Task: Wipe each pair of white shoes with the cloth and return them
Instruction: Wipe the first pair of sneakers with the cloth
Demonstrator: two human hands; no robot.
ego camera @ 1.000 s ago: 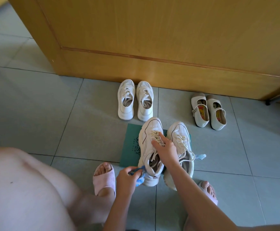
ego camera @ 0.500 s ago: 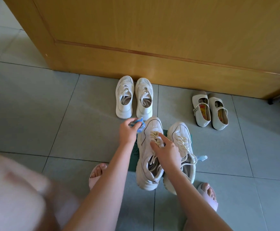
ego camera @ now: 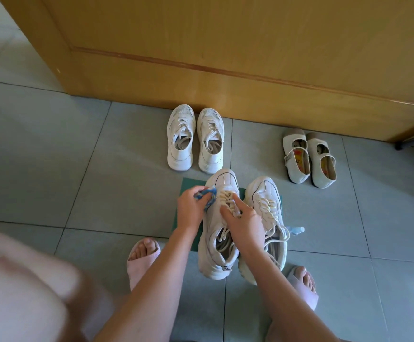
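Cloth (ego camera: 207, 193) (blue) bunched in left grip (ego camera: 191, 208), touching sneaker (ego camera: 212, 233) toe.

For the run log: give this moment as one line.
step: wiping left sneaker | left hand: grips blue cloth on it | right hand: holds laces

I see a home entryway: grey floor tiles (ego camera: 53, 156), white sneakers (ego camera: 208, 160) and strap shoes (ego camera: 297, 172) lined along a wooden door (ego camera: 225, 45).
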